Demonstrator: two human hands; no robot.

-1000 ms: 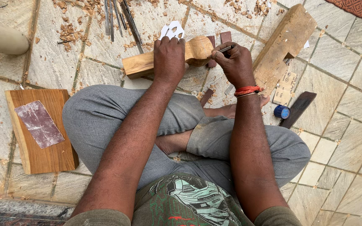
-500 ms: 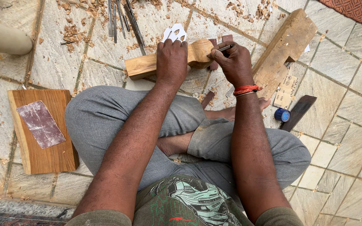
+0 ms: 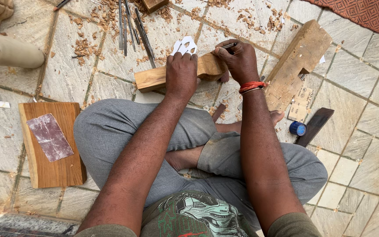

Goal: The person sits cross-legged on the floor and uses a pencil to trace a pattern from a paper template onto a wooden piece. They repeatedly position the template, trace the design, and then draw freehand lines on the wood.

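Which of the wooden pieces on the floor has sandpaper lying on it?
The flat board left of the person's knee; reddish sandpaper lies on top.

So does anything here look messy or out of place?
Only the wood chips strewn over the stone floor beyond the wood block. The left hand pins a white paper cutout on the block; the right hand holds a pencil.

Sandpaper (image 3: 49, 137) on board (image 3: 62, 175), left of knee.
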